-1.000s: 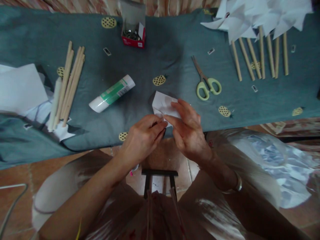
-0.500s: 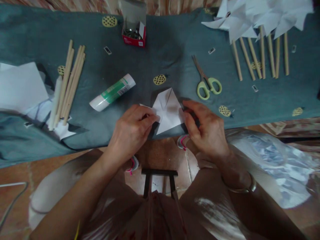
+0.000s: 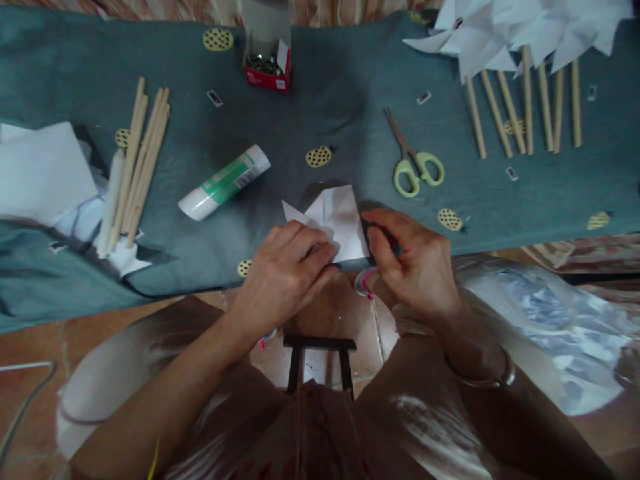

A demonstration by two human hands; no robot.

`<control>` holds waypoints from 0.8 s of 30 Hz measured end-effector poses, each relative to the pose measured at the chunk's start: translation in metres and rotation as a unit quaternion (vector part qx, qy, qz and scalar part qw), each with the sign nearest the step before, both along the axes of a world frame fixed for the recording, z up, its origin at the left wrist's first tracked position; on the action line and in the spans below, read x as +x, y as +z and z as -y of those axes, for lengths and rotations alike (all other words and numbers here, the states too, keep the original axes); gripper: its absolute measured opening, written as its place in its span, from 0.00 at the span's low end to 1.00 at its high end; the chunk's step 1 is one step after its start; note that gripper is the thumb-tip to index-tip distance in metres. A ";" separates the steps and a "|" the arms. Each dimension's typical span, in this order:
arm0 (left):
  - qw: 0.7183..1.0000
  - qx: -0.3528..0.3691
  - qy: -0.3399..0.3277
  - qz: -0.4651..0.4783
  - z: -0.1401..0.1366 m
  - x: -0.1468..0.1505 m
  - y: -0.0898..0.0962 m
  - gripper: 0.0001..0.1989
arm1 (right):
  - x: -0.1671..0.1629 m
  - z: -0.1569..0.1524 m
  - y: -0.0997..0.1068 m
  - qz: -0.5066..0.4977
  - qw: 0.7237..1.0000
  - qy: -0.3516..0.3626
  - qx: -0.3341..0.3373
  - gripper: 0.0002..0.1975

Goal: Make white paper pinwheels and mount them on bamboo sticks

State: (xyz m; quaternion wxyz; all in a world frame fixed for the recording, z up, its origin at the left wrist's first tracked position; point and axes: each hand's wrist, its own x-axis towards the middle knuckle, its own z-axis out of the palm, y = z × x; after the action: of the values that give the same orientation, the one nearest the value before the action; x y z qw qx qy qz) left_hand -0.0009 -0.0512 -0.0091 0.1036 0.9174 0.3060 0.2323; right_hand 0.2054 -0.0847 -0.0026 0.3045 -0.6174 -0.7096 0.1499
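Note:
A white paper piece [image 3: 345, 217] with cut, partly folded corners lies near the front edge of the cloth-covered table. My left hand [image 3: 293, 267] is closed on its lower left part, and the fingers hide that corner. Beside the paper's right edge is my right hand [image 3: 413, 257]. Its thumb and index finger are apart, with nothing visible between them. Beyond my right hand lie scissors [image 3: 413, 160] with light green handles. A white and green glue stick [image 3: 225, 182] lies on its side beyond my left hand.
A red box [image 3: 269, 75] of small metal fasteners stands open at the back. Wooden sticks [image 3: 143, 167] and white paper sheets [image 3: 45, 173] lie at the left. Several paper pinwheels [image 3: 520, 33] on sticks lie at the back right. A clear plastic bag [image 3: 560, 333] is at the lower right.
My left hand has shifted right and towards me to the paper's lower part. The paper has turned, and its left flap now shows. My right hand has barely moved.

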 end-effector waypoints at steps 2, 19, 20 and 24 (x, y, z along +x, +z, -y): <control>1.000 -0.001 -0.004 -0.021 0.001 0.001 -0.001 0.07 | 0.000 0.000 0.000 0.003 1.000 -0.001 -0.001 0.13; 0.999 0.038 -0.018 -0.026 0.004 -0.007 0.004 0.05 | 0.015 0.000 0.006 -0.097 0.986 0.089 -0.103 0.18; 0.999 0.034 -0.021 -0.027 0.005 -0.008 0.005 0.04 | 0.015 -0.001 0.007 -0.102 0.983 0.100 -0.113 0.16; 0.999 0.016 -0.037 -0.023 0.007 -0.009 0.005 0.05 | 0.016 -0.001 0.008 -0.132 0.976 0.110 -0.138 0.09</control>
State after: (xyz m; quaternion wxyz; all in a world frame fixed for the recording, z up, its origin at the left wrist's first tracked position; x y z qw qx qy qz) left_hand -0.0104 -0.0578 -0.0037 0.0901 0.9347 0.2706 0.2120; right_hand 0.2209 -0.0833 0.0059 0.2892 -0.5466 -0.6993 0.3586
